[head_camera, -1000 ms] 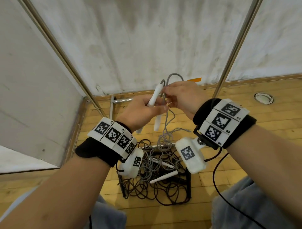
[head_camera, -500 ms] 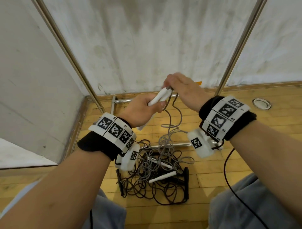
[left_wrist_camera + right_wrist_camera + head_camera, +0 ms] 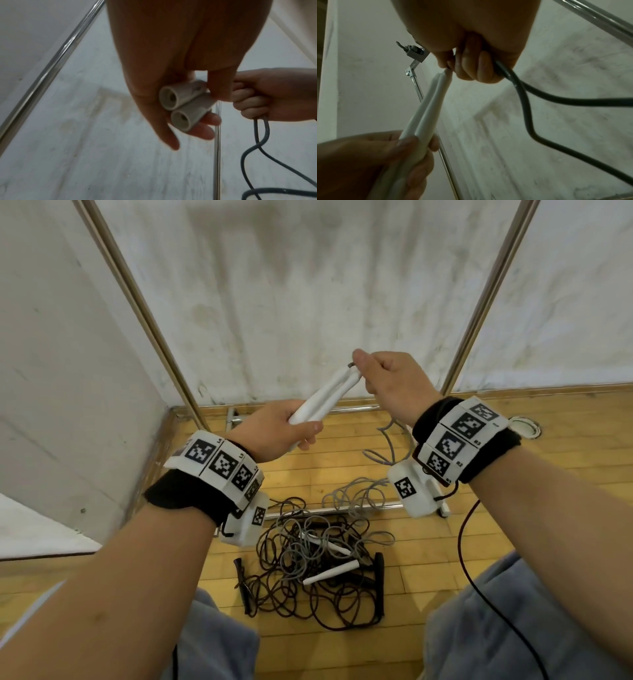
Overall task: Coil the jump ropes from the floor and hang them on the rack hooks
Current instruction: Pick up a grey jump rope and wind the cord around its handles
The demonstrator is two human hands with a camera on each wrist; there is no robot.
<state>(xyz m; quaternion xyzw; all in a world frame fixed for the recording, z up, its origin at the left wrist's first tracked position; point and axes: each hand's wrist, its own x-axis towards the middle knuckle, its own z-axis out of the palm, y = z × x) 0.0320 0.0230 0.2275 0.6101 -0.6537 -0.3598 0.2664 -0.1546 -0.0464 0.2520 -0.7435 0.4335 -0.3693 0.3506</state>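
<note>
My left hand point(image 3: 284, 428) grips two white rope handles point(image 3: 325, 397) side by side; their butt ends point(image 3: 181, 106) show in the left wrist view. At the handles' far tips my right hand point(image 3: 390, 381) grips the grey cord point(image 3: 522, 94) of that rope. The cord point(image 3: 387, 446) hangs from my right fist to the floor. Below my hands, a tangle of grey and black jump ropes point(image 3: 308, 563) lies on the wooden floor, with two white handles point(image 3: 330, 571) and black handles point(image 3: 378, 577) in it. The rack's two metal uprights point(image 3: 147, 316) rise before the wall; its hooks are out of view.
The rack's base bars point(image 3: 301, 510) lie on the floor under the cord and along the wall. A white wall panel point(image 3: 68, 405) closes the left side. A round floor fitting point(image 3: 524, 428) sits at the right. My knees frame the rope pile.
Both hands have risen and moved apart a little. The two white handles now lie together in my left hand, and my right hand has shifted to the cord at their tips.
</note>
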